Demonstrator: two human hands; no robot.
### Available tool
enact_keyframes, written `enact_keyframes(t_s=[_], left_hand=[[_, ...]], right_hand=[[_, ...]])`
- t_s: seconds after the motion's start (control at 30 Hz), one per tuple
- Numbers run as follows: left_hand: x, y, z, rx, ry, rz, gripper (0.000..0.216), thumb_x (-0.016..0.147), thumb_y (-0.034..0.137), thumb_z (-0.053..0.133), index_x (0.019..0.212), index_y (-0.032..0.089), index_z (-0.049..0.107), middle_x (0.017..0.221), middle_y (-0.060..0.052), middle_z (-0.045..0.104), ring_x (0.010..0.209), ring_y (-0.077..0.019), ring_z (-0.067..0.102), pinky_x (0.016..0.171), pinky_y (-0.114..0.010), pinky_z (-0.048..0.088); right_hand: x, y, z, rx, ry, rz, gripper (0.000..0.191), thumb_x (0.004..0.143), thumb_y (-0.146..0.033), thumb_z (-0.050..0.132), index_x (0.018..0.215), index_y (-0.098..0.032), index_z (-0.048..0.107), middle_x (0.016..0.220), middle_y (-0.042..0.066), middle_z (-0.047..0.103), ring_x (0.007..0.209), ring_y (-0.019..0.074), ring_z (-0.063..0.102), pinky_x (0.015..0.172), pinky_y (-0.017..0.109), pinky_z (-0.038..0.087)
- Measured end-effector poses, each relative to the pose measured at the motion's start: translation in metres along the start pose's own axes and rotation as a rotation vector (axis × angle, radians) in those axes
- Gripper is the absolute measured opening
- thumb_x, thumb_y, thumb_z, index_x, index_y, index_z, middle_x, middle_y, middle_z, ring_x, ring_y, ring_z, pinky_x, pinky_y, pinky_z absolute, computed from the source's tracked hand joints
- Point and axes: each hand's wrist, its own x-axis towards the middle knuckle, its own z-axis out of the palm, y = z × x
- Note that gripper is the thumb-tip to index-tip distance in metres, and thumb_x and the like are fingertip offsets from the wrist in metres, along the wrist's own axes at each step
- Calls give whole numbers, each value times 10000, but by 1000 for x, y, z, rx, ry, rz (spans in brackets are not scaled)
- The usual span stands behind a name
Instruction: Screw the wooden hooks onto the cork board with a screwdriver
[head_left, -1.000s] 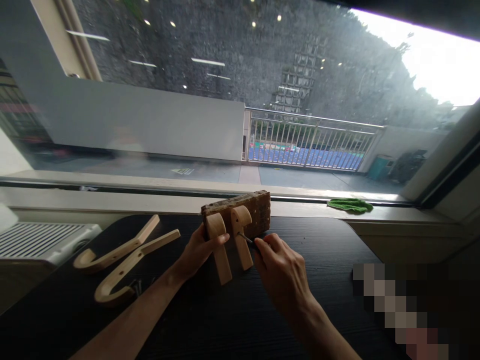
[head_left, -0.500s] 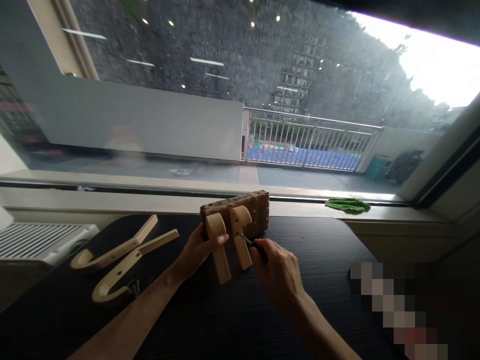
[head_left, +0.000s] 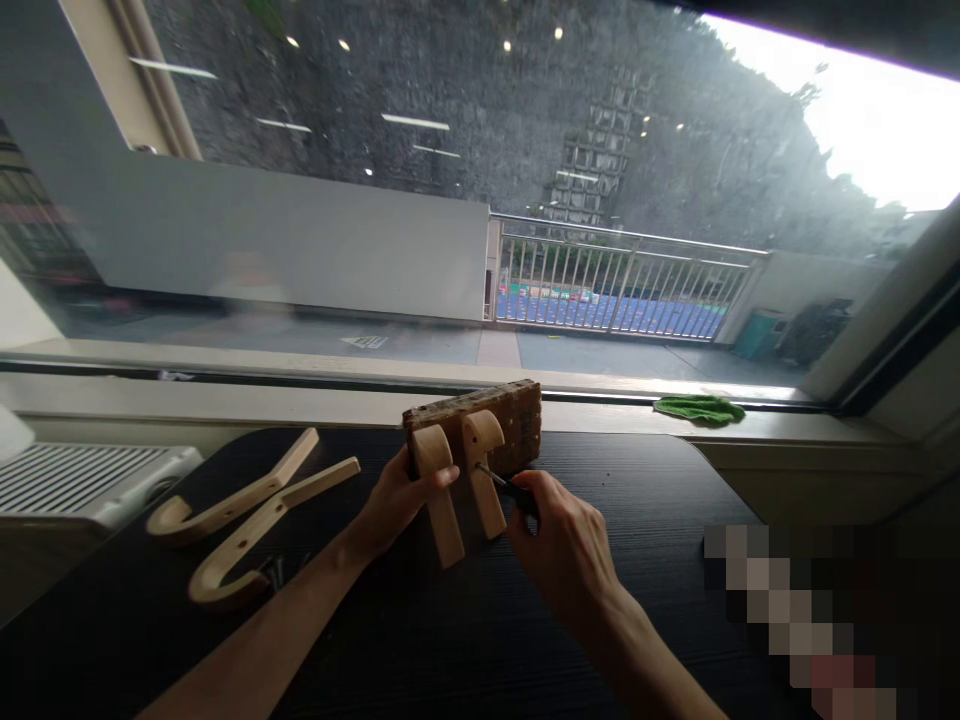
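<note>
Block (head_left: 523,425), brown & worn, is tilted up at the middle of the dark tabletop (head_left: 637,580), near its window-side edge; can't tell if its underside touches down. Two pale wood hooks are against its front, side by side w/ a gap btwn, straight ends pointing down toward the person: left hook (head_left: 446,525) and right hook (head_left: 489,505). Left hand (head_left: 397,502) pinches left hook to the block — thumb across the hook's front, other fingers mostly hidden behind. Right hand (head_left: 566,535) is wrapped round the dark handle of a screwdriver (head_left: 519,493), its shaft running up-left, tip at right hook just below the curl. Left of the hands, 2 loose hooks (head_left: 259,526) lie side by side, curls toward the person's left; a few screws (head_left: 276,572) sit by the nearer one's curl, partly behind the left forearm. Beyond: sill (head_left: 592,415) w/ green cloth (head_left: 699,409) on the right — then window, railing (head_left: 622,280) outside.
</note>
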Motion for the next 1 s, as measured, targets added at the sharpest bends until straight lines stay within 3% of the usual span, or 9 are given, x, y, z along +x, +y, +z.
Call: enact_keyframes(t_s=[0.17,0.43,0.57,0.67,0.8,1.0], left_hand=[[1,-4,-3,22,19,14,476,672,313,701,1099,161,554,993,-51,667,945,-269,608,814,-359,469],[1,-4,-1,44,22,47,497,687,295,691,1131,167,508,1034,-62,650,973,-268,591,814,-347,465],[0,-2,0,48,38,24,520,664,306,706,1124,159,511,1005,-64,659,960,-276,595,793,-348,473],[0,0,0,53,45,14,525,658,315,709,1120,161,512,1004,-62,660,955,-275,598,782,-341,477],[-1,0,-1,72,47,26,503,661,319,707,1103,160,525,1010,-61,660,962,-275,596,779,-334,475],[0,-3,1,27,24,25,502,689,315,688,1140,168,524,1040,-56,657,973,-264,596,802,-331,470]], right_hand=[[2,4,-4,-219,32,-152,240,860,-148,451,1038,-256,571,948,8,595,744,126,561,598,238,324],[0,0,6,-293,-9,-187,323,878,-145,429,1186,-199,512,866,39,605,727,152,579,548,254,310],[-1,-2,7,-173,-20,-78,261,900,-215,398,1111,-220,552,857,28,637,684,150,601,560,252,329],[0,1,5,-2,-40,29,240,903,-266,389,1049,-233,577,898,19,663,759,164,624,625,250,370],[4,6,2,172,-129,159,255,903,-302,371,995,-242,601,833,14,680,777,170,625,628,244,396],[4,4,-3,185,-94,108,305,799,-178,494,1097,-230,531,1006,22,622,822,164,602,666,241,417]])
